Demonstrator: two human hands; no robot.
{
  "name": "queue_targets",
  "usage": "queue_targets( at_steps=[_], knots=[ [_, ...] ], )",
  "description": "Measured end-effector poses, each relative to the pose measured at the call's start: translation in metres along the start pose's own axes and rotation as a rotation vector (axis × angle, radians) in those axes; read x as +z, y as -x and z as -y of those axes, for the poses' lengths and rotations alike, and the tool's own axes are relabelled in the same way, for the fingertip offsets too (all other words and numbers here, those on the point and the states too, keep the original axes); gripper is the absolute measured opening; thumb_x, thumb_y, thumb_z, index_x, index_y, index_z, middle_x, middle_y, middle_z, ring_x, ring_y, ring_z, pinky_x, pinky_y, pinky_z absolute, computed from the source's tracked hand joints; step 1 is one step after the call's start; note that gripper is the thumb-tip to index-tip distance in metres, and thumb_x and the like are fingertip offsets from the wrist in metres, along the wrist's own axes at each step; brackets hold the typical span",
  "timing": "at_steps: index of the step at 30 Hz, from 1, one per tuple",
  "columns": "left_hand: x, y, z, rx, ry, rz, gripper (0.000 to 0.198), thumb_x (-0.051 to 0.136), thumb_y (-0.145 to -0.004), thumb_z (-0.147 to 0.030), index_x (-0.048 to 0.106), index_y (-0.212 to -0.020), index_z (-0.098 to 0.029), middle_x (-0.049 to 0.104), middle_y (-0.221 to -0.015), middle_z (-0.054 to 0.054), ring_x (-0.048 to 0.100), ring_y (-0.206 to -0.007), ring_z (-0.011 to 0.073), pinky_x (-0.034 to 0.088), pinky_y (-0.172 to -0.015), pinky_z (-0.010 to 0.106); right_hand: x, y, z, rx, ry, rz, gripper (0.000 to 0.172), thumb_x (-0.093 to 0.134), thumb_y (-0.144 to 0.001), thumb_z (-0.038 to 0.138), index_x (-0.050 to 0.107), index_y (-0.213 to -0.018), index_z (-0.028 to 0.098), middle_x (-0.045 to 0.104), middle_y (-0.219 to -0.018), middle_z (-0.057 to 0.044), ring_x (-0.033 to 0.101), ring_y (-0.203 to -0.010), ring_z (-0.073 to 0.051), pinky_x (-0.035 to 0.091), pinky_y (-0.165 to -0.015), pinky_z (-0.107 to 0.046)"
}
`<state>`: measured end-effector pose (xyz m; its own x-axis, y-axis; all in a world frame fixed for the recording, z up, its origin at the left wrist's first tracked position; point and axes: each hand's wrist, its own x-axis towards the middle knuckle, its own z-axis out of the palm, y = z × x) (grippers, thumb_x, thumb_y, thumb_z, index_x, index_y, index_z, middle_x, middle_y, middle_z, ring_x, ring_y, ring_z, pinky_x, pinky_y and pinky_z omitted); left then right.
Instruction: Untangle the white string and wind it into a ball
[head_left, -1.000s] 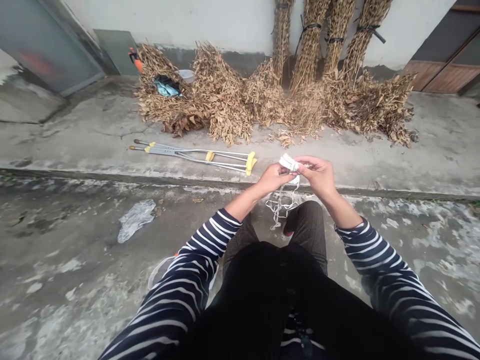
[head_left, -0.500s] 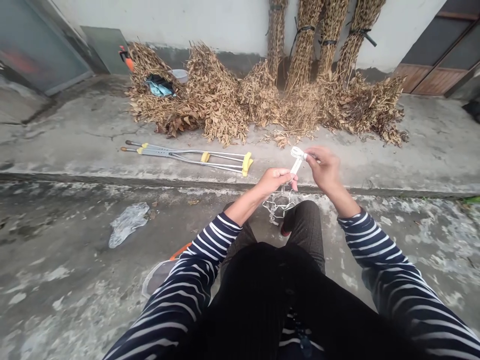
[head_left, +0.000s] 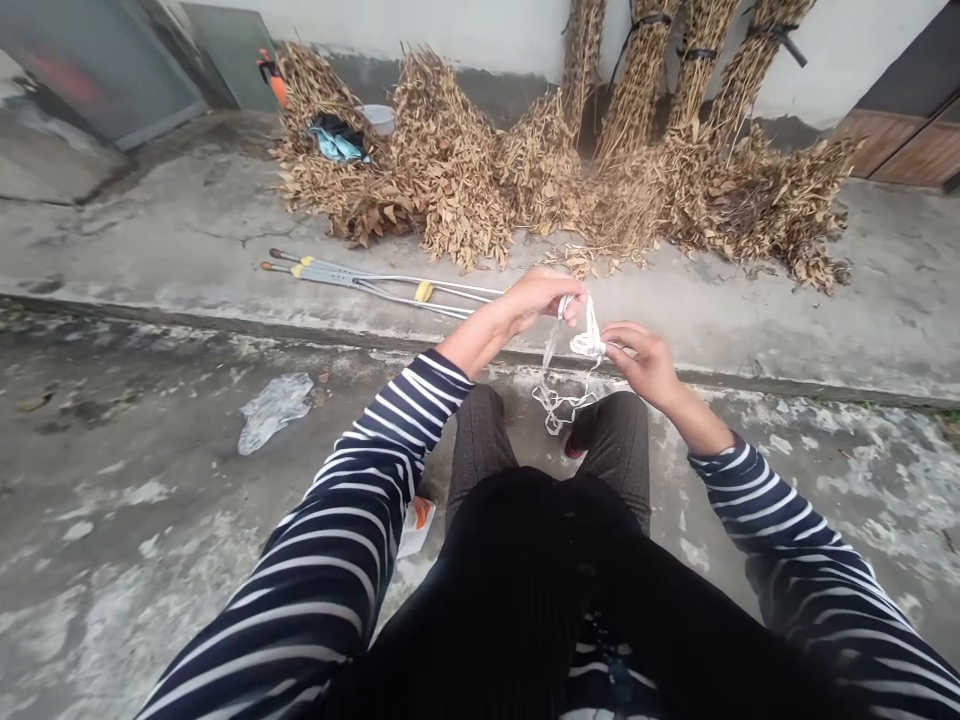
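Note:
A white cord (head_left: 589,335) is stretched between my two hands, part of it gathered in a looped bundle. My left hand (head_left: 546,296) is closed on a strand of it at the upper left. At the bundle's right side, my right hand (head_left: 641,360) pinches the loops between thumb and fingers. Below the hands, the loose part of the cord (head_left: 556,405) hangs in tangled loops in front of my knees, with some clear-looking bits along it. What exactly is attached to the cord is too small to tell.
A pair of crutches (head_left: 352,277) with yellow parts lies on the raised concrete step, partly behind my left hand. Dry plant stalks (head_left: 457,180) are heaped along the wall, with tied bundles (head_left: 637,90) upright behind. A clear plastic bag (head_left: 276,410) lies on the lower ground.
My left hand has risen, drawing a strand up from the bundle. My right hand has dropped lower with the loops. The camera view has tilted down and shifted slightly left.

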<state>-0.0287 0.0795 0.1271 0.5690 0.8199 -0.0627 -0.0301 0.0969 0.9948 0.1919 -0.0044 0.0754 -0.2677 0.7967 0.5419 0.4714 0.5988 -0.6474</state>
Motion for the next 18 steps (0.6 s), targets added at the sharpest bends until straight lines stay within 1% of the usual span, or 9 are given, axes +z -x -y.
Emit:
queue_targets(
  at_steps=[3, 6, 7, 9, 10, 11, 13, 16, 18],
  knots=[
    [-0.006, -0.021, 0.013, -0.096, -0.055, -0.018, 0.029, 0.066, -0.091, -0.024, 0.064, -0.064, -0.012, 0.058, -0.052, 0.002, 0.059, -0.052, 0.0122, 0.047, -0.067, 0.029, 0.003, -0.002, 0.005, 0.171, -0.162, -0.074, 0.021, 0.075, -0.087, 0.044, 0.075, -0.088, 0.023, 0.076, -0.094, -0.006, 0.070, -0.084, -0.020, 0.057, -0.075, -0.035],
    [-0.006, -0.031, 0.033, -0.186, -0.263, -0.061, 0.031, 0.072, -0.086, -0.029, 0.067, -0.062, -0.012, 0.063, -0.056, 0.005, 0.062, -0.059, 0.0156, 0.046, -0.067, 0.030, 0.007, -0.005, 0.008, 0.299, -0.367, -0.151, 0.031, 0.085, -0.076, 0.047, 0.075, -0.093, 0.023, 0.074, -0.087, -0.003, 0.068, -0.075, -0.017, 0.057, -0.067, -0.031],
    [-0.005, -0.031, 0.039, -0.142, -0.339, -0.111, 0.026, 0.075, -0.084, -0.029, 0.069, -0.065, -0.012, 0.068, -0.063, 0.007, 0.065, -0.067, 0.0175, 0.048, -0.070, 0.030, 0.009, -0.006, 0.009, 0.324, -0.423, -0.171, 0.035, 0.087, -0.073, 0.048, 0.076, -0.097, 0.024, 0.074, -0.085, -0.002, 0.067, -0.073, -0.017, 0.058, -0.067, -0.031],
    [-0.002, -0.026, 0.051, 0.058, -0.423, -0.253, 0.012, 0.075, -0.082, -0.025, 0.075, -0.079, -0.014, 0.078, -0.088, 0.009, 0.069, -0.089, 0.0211, 0.051, -0.081, 0.031, 0.010, -0.009, 0.011, 0.365, -0.491, -0.198, 0.042, 0.089, -0.069, 0.049, 0.078, -0.102, 0.024, 0.075, -0.086, -0.002, 0.067, -0.071, -0.016, 0.061, -0.067, -0.033],
    [0.001, -0.021, 0.057, 0.161, -0.413, -0.308, 0.010, 0.072, -0.084, -0.022, 0.077, -0.087, -0.015, 0.079, -0.103, 0.009, 0.069, -0.100, 0.0217, 0.051, -0.086, 0.031, 0.010, -0.012, 0.012, 0.382, -0.508, -0.205, 0.042, 0.089, -0.069, 0.050, 0.080, -0.101, 0.024, 0.076, -0.086, -0.002, 0.067, -0.070, -0.016, 0.062, -0.067, -0.034],
    [0.006, -0.016, 0.061, 0.227, -0.373, -0.335, 0.015, 0.069, -0.085, -0.020, 0.078, -0.096, -0.016, 0.077, -0.116, 0.009, 0.068, -0.106, 0.0217, 0.052, -0.088, 0.031, 0.009, -0.015, 0.013, 0.395, -0.521, -0.210, 0.041, 0.090, -0.068, 0.050, 0.081, -0.098, 0.024, 0.077, -0.087, -0.003, 0.067, -0.070, -0.017, 0.063, -0.067, -0.035],
    [0.017, -0.005, 0.069, 0.235, -0.224, -0.308, 0.027, 0.067, -0.086, -0.021, 0.076, -0.111, -0.016, 0.074, -0.128, 0.010, 0.069, -0.103, 0.0212, 0.055, -0.082, 0.030, 0.008, -0.022, 0.014, 0.410, -0.552, -0.216, 0.037, 0.091, -0.065, 0.049, 0.083, -0.090, 0.023, 0.079, -0.086, -0.004, 0.068, -0.069, -0.017, 0.063, -0.066, -0.035],
    [0.037, 0.006, 0.076, 0.189, 0.024, -0.219, 0.044, 0.072, -0.081, -0.022, 0.070, -0.124, -0.013, 0.074, -0.127, 0.014, 0.071, -0.094, 0.0217, 0.056, -0.066, 0.027, 0.005, -0.033, 0.016, 0.425, -0.600, -0.212, 0.033, 0.094, -0.062, 0.044, 0.084, -0.085, 0.022, 0.079, -0.080, -0.003, 0.066, -0.063, -0.016, 0.061, -0.061, -0.033],
    [0.047, 0.006, 0.077, 0.225, 0.118, -0.233, 0.042, 0.074, -0.078, -0.019, 0.071, -0.119, -0.011, 0.076, -0.120, 0.014, 0.072, -0.096, 0.0226, 0.056, -0.068, 0.027, 0.004, -0.040, 0.020, 0.449, -0.620, -0.198, 0.032, 0.095, -0.061, 0.041, 0.085, -0.084, 0.022, 0.078, -0.077, -0.003, 0.065, -0.061, -0.015, 0.060, -0.060, -0.031]
  ],
)
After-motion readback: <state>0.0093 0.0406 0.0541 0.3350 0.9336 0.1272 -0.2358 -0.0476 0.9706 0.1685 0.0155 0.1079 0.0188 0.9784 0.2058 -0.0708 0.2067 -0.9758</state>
